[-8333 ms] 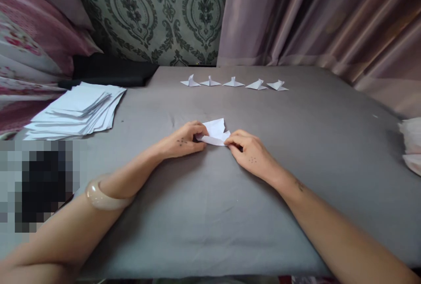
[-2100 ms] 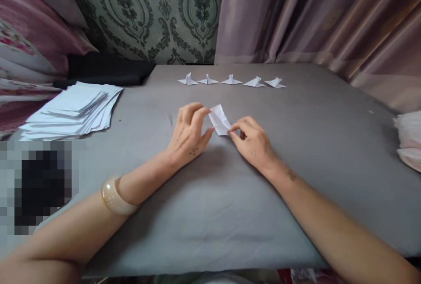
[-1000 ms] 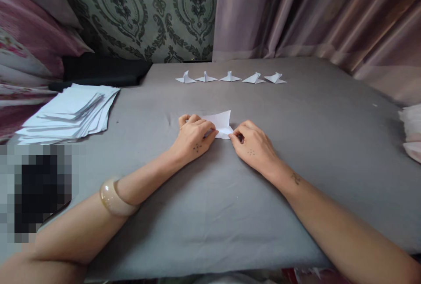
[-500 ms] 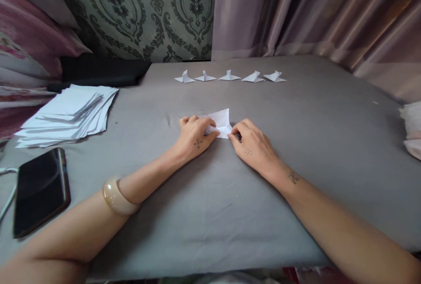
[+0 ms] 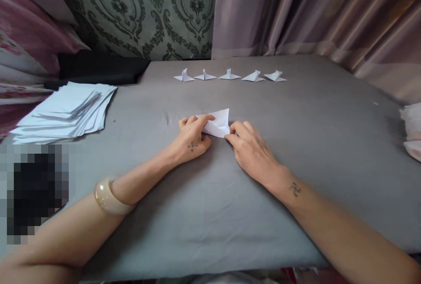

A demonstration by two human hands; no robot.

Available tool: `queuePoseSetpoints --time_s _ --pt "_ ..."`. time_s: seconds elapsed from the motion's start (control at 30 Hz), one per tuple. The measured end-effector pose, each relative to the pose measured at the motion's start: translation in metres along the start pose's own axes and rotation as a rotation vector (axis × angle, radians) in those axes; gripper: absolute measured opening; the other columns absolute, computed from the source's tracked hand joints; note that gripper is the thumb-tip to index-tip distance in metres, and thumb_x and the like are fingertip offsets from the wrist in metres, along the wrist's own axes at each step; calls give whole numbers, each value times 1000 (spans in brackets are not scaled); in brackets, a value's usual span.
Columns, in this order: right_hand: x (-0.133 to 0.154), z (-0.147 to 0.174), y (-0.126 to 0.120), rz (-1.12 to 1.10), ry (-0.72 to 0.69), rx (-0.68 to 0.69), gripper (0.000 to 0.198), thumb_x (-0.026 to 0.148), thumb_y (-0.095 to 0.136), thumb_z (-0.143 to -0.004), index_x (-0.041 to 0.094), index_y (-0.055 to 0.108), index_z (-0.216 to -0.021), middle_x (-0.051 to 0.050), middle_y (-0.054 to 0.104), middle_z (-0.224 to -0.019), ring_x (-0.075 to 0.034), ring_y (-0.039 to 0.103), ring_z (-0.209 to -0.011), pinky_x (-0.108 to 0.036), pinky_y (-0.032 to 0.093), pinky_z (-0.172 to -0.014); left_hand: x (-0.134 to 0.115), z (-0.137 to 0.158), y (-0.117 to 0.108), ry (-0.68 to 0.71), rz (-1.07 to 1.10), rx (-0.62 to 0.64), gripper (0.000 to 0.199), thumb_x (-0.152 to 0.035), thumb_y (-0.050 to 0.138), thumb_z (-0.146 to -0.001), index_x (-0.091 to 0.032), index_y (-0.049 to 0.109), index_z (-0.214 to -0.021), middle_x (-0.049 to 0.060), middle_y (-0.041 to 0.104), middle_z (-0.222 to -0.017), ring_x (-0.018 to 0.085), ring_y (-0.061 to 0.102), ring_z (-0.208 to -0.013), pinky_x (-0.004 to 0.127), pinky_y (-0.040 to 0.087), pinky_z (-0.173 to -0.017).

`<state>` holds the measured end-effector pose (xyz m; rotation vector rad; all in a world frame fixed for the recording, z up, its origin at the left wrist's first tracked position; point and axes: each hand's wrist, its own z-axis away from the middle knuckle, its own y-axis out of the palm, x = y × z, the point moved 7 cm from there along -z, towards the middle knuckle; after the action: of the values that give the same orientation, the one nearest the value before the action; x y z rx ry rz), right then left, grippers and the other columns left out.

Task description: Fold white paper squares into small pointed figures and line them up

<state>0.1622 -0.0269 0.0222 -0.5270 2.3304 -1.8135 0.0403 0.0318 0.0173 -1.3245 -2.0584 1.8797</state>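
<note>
A small white sheet of paper (image 5: pixel 221 118), partly folded with a crease along its near side, lies at the middle of the cloth. My left hand (image 5: pixel 191 140) covers its left end, the index finger pressing on top and the thumb resting off its near edge. At the near right corner, the fingertips of my right hand (image 5: pixel 252 149) pinch the paper. Part of the sheet's left side is hidden under my left fingers. Farther back stand several folded white paper figures (image 5: pixel 229 75) in a row, each with pointed wings.
A fanned stack of white paper (image 5: pixel 62 108) lies at the left. Behind it is a folded black cloth (image 5: pixel 101 68). A pixelated dark object (image 5: pixel 34 192) sits near my left forearm. The grey cloth (image 5: pixel 312 121) covers the table, with curtains at its back right.
My left thumb has drawn back off the paper toward me, and the near fold shows more. My right hand still pinches the corner. The view has shifted slightly.
</note>
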Motion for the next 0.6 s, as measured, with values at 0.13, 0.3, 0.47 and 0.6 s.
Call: queuePoseSetpoints --time_s 0.13,0.3,0.47,0.6 --pt "-3 0 2 -22 39 28 32 5 39 -89 19 67 -90 -8 57 -92 -20 46 -84 -32 36 -63 -1 1 0 59 75 -3 51 -7 43 -76 -24 45 -124 4 64 -103 21 54 -104 45 29 -100" --pt "-6 -1 6 -87 77 69 32 5 39 -88 20 65 -100 -7 58 -94 -20 50 -89 -31 37 -64 -2 -1 2 103 98 17 52 -4 42 -78 -26 43 -126 2 67 -105 19 53 -104 42 28 -99" --pt "-7 -1 6 -134 97 83 35 4 38 -87 21 65 -102 -7 59 -98 -20 52 -91 -30 38 -65 -5 -3 -8 143 -107 -158 49 -18 53 -83 -24 41 -130 11 53 -126 27 44 -116 43 31 -96" --pt "-11 -2 6 -198 125 83 34 5 41 -86 22 67 -99 -7 61 -98 -18 55 -88 -28 40 -65 0 -2 -11 114 -192 -269 45 -32 60 -83 -21 42 -123 12 49 -121 27 46 -106 42 34 -89"
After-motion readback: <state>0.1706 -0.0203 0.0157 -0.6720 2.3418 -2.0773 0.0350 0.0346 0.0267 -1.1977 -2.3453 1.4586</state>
